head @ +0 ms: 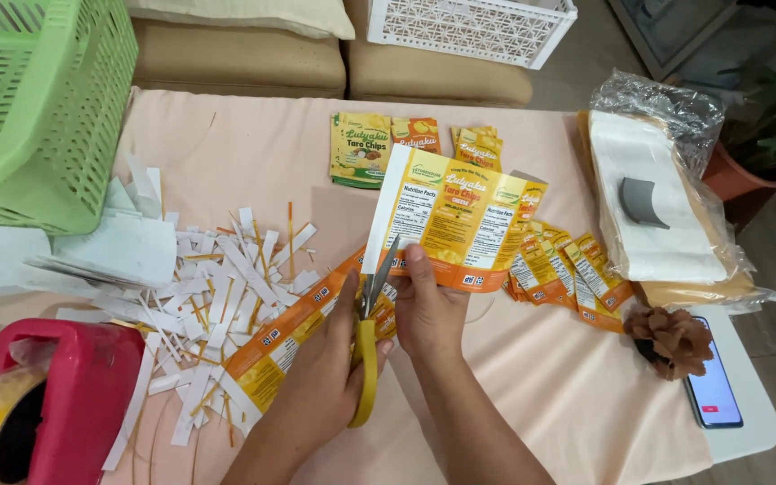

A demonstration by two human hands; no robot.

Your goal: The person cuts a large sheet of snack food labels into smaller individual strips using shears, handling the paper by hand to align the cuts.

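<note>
Head view. We see the left hand (316, 377) clenched around the handles of yellow scissors (368, 346), blades parted against the white margin of a printed label sheet (455, 220), so the cut follows the border. The right hand (428, 310) pinches the sheet's lower edge, lifting it above the middle of the tabletop (226, 144) to keep it taut. White and orange trimmings (217, 305) lie toward the left edge; cut labels (563, 269) are stacked toward the right, more at the far edge. A green basket (38, 108) sits at the far-left corner.

left hand (321, 377) scissors (368, 346) cut right hand's (426, 310) label sheet (449, 220).
</note>
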